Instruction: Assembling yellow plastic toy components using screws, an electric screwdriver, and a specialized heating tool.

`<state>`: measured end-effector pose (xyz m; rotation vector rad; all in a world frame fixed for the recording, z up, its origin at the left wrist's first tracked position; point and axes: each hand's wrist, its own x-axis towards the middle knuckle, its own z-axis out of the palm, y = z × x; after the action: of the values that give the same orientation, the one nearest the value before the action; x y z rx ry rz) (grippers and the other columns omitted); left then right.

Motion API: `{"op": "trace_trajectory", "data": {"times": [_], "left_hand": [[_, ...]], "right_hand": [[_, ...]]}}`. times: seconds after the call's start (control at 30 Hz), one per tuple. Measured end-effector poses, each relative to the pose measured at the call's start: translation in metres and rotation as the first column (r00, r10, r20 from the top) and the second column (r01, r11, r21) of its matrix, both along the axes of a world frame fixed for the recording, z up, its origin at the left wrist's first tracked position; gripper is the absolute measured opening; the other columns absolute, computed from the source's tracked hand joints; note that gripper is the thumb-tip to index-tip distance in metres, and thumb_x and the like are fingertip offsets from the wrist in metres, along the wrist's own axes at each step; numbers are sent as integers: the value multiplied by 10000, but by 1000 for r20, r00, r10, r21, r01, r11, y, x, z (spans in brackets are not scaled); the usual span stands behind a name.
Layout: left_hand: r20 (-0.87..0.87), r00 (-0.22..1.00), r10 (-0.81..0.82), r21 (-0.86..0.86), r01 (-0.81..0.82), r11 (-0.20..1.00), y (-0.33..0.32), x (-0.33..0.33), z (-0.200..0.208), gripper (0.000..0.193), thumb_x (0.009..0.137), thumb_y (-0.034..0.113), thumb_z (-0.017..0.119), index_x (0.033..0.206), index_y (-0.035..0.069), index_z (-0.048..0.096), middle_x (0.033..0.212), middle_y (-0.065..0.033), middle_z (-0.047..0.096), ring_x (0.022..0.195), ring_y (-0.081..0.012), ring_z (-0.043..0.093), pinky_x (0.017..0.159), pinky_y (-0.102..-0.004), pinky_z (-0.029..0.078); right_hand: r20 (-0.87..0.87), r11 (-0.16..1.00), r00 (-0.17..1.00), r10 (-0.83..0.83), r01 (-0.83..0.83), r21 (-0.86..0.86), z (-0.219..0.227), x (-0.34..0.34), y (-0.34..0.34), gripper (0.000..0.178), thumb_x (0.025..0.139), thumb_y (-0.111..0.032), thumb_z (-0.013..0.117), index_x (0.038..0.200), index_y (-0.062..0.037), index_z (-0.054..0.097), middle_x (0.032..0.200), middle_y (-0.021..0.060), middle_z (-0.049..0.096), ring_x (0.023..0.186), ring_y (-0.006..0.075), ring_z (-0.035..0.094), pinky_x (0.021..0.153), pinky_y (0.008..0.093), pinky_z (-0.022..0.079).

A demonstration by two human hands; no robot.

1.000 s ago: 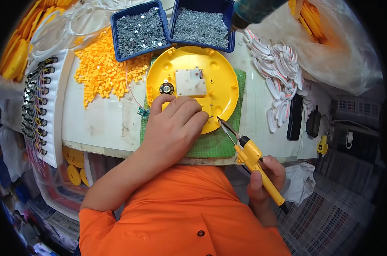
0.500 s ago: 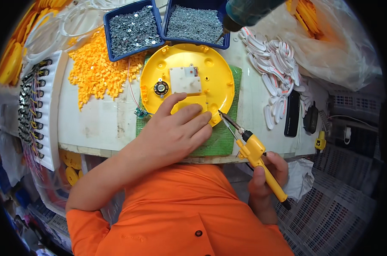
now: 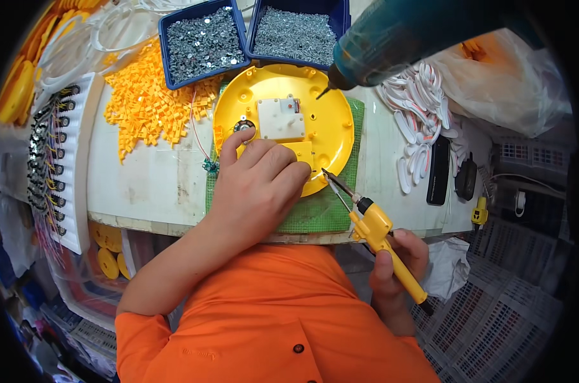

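A round yellow plastic shell (image 3: 331,137) lies on a green mat (image 3: 350,185) before me. Mounted inside it are a whitish gearbox (image 3: 281,120), a small round speaker (image 3: 243,127) and a yellow raised cover (image 3: 302,150). My left hand (image 3: 254,188) bends over the shell's near side, little finger at the speaker. Its index finger is curled in a pinch near the cover; the thumb and whatever they hold are hidden. My right hand (image 3: 398,268) grips a yellow soldering iron (image 3: 375,223) with a feed tube; its tip meets the shell's near right, beside my left fingertips.
A teal power screwdriver (image 3: 391,45) hangs over the shell's far right. Blue bins of metal screws (image 3: 296,35) and washers (image 3: 203,45) stand behind. Orange clips (image 3: 152,105) are heaped left, near a white foam rack of speakers (image 3: 75,166). White strips (image 3: 420,96) lie right.
My left hand's fingers have curled in, the little finger shifting left onto the speaker. The soldering iron has moved slightly left. The screwdriver has swung down and left over the shell.
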<state>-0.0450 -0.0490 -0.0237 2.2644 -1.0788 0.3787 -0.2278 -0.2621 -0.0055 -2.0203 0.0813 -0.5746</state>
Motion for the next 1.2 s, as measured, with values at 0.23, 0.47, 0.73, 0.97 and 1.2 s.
{"op": "trace_trajectory", "data": {"times": [0.23,0.47,0.73,0.97,1.2], "left_hand": [[-16,1000,20,-8,-20,1000,-2,-2,-3,137,803,166,736,910,174,650,941,33,632,993,-148,635,985,-463,374],[-21,999,30,-6,-30,1000,-2,-2,-2,137,801,168,737,905,178,649,935,41,630,990,-140,637,981,-463,370],[-26,999,22,-6,-22,1000,-3,-1,-1,130,789,167,737,883,187,650,922,47,625,977,-134,632,962,-456,374],[-58,998,26,-21,-27,999,-3,0,0,129,788,168,746,876,180,653,920,43,633,978,-143,636,960,-456,373],[-92,995,25,-45,-29,999,-1,0,1,142,786,172,760,888,173,661,917,40,635,977,-149,638,966,-470,368]], "right_hand": [[23,997,1000,22,-20,-80,-1,6,2,382,892,-162,719,1194,-17,538,797,98,614,612,145,536,555,273,447],[-101,986,988,117,-127,-107,4,0,-2,398,944,-161,664,1260,-14,472,977,111,580,768,145,568,717,274,476],[-56,981,990,129,-136,-137,1,3,-2,339,932,-117,661,1202,-32,475,969,118,568,768,157,548,700,273,467],[-79,982,984,157,-165,-95,5,3,-1,326,931,-138,662,1182,-38,479,987,111,564,786,148,517,716,283,455],[-63,990,994,87,-94,-109,5,-3,-3,458,917,-185,692,1289,-15,485,1016,100,572,799,123,515,733,277,454]]}}
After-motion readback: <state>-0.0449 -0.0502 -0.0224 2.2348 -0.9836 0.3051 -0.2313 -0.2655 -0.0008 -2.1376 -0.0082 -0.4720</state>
